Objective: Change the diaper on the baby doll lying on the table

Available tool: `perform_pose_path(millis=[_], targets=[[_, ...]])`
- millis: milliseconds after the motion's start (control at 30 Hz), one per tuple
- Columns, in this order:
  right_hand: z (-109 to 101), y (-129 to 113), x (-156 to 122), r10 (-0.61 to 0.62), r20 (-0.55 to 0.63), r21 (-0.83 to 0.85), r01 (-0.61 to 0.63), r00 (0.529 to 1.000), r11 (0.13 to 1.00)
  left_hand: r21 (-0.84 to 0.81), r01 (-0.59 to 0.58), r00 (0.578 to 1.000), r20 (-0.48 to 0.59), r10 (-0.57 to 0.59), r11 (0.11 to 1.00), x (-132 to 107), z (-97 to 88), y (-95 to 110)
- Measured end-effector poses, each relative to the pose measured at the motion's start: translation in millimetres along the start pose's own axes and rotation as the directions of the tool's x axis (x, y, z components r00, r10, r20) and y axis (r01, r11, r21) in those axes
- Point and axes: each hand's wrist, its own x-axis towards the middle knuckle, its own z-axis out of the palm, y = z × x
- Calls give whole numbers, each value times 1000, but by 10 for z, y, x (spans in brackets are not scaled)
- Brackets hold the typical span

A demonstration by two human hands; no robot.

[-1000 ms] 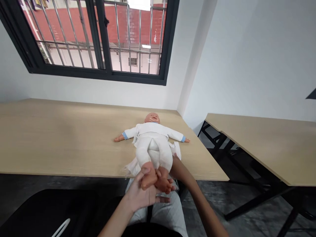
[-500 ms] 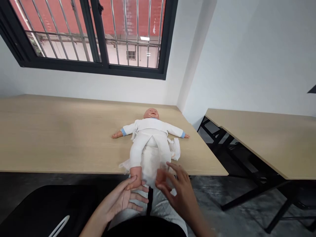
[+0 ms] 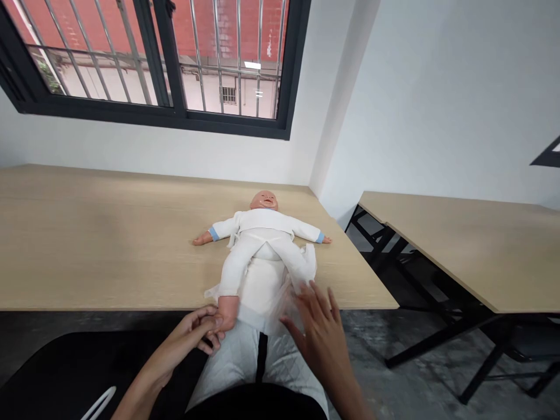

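Observation:
A baby doll (image 3: pixel 265 220) in a white outfit with blue cuffs lies on its back, head toward the window and legs apart. Beneath its hips and between its legs a white diaper (image 3: pixel 262 283) is spread out, reaching past the table's front edge. My left hand (image 3: pixel 192 332) has its fingers wrapped round the doll's bare foot (image 3: pixel 227 315) on the left. Over the lower end of the other leg is my right hand (image 3: pixel 321 332), fingers spread; it hides that foot, and blur there obscures whether it touches the leg.
The doll lies near the right corner of a wooden table (image 3: pixel 109 245). Across a gap stands a second table (image 3: pixel 472 251) with black legs. A black chair seat (image 3: pixel 87 361) is at lower left, and a barred window (image 3: pixel 175 111) is behind.
The doll's legs have moved farther apart, showing more of the diaper. My left hand has shifted left and closed round the foot. My right hand's fingers have spread.

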Motion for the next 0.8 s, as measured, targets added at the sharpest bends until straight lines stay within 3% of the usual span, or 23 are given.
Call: perform_pose_path(millis=[167,267,433,633,800], targets=[[397,-587,125,-116,157,192,85,981,978,26,-73,996,-51,74,997,-32,-66,39],[597,-720,257,-74,258,200,22,963,980,23,-101,993,-65,103,995,-42,-89,41],[593,-533,303,-47,365,178,-20,930,984,35,-116,989,-92,119,993,-56,-133,61],[310,-101,178,-199,477,294,58,856,954,75,-133,991,19,132,988,-29,-112,15],[160,135,150,-186,435,301,53,881,952,194,-166,978,158,136,967,-36,-32,-20]])
